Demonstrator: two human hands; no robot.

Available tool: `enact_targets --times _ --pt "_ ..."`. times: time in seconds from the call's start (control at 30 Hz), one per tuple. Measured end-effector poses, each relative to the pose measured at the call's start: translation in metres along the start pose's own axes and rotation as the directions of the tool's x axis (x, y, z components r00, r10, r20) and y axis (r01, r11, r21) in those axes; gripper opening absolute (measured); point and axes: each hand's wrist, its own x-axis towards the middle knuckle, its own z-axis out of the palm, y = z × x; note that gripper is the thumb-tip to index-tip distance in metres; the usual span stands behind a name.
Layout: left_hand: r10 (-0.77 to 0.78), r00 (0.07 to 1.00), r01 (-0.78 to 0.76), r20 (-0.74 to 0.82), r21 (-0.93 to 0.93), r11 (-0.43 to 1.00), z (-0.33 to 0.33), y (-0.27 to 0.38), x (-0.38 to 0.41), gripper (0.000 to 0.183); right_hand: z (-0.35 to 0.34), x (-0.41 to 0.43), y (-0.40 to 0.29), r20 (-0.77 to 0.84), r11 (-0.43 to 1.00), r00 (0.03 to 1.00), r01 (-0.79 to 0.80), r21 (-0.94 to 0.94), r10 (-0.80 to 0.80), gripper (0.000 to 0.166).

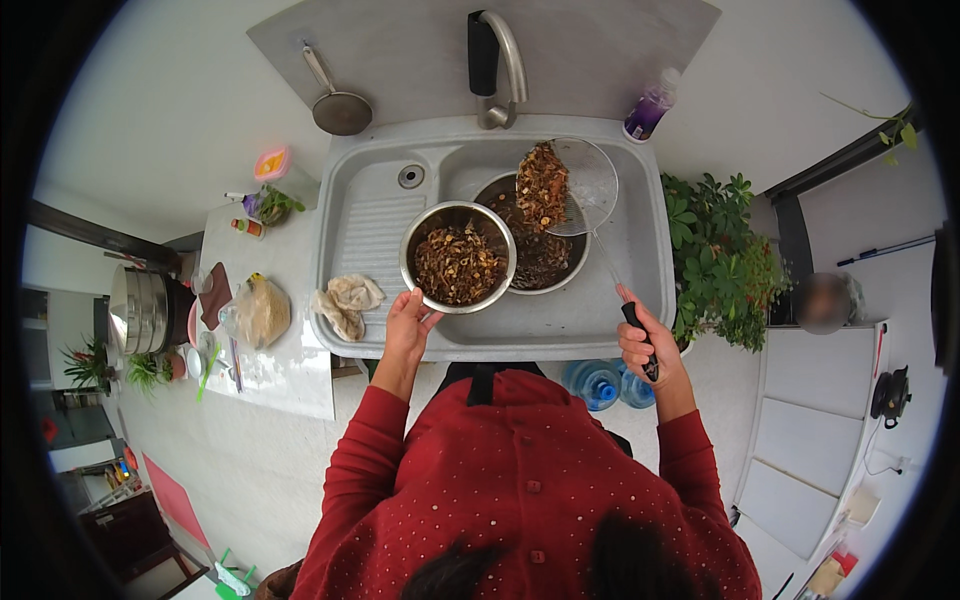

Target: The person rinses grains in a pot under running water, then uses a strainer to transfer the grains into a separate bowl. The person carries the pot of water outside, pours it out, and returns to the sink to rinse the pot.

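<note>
My left hand grips the near-left rim of a stainless steel bowl. Brown dried bits with yellowish pieces fill part of that bowl. In my right hand is the black handle of a wire-mesh skimmer. A wet heap of similar brown bits lies on the left part of its mesh. Below the skimmer, a larger metal basin stands in the sink, with dark liquid and more bits in it. The held bowl overlaps the basin's left side and hides part of it.
The grey sink has a drainboard at left, where a crumpled cloth lies. Behind stands a faucet; a purple bottle is at back right. Leafy plants border the right side. A side table holds a filled plastic bag.
</note>
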Motion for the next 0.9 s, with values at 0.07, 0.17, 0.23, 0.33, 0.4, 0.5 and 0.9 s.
enact_targets --times 0.07,0.17,0.23,0.33,0.4,0.5,0.9 --pt "-0.001 1.0 0.001 0.005 -0.002 1.0 -0.001 -0.001 0.001 0.011 0.0 -0.001 0.001 0.006 1.0 1.0 0.001 0.0 -0.001 0.033" --pt "0.016 1.0 -0.016 0.02 -0.015 1.0 -0.004 -0.002 0.001 0.012 -0.002 -0.002 0.001 0.013 1.0 1.0 -0.002 0.017 0.001 0.033" --pt "0.016 1.0 -0.015 0.013 -0.019 1.0 -0.003 -0.002 0.0 0.012 -0.002 -0.002 0.0 0.009 1.0 1.0 0.0 0.022 0.0 0.033" --pt "0.016 1.0 -0.015 0.013 -0.021 1.0 -0.004 -0.002 0.001 0.012 0.001 -0.003 0.0 -0.003 1.0 1.0 0.011 0.011 -0.011 0.033" --pt "0.016 1.0 -0.016 0.017 -0.025 1.0 -0.005 -0.002 0.001 0.012 0.001 -0.003 -0.001 -0.006 1.0 1.0 0.013 0.002 -0.013 0.034" --pt "0.018 1.0 -0.018 0.017 -0.031 0.999 -0.003 -0.001 -0.001 0.012 0.002 -0.003 -0.002 -0.001 1.0 1.0 0.01 0.009 -0.01 0.034" --pt "-0.001 1.0 0.001 0.004 -0.015 1.0 -0.001 -0.004 0.005 0.013 -0.038 0.012 0.006 -0.119 0.994 0.991 -0.053 0.096 0.064 0.035"
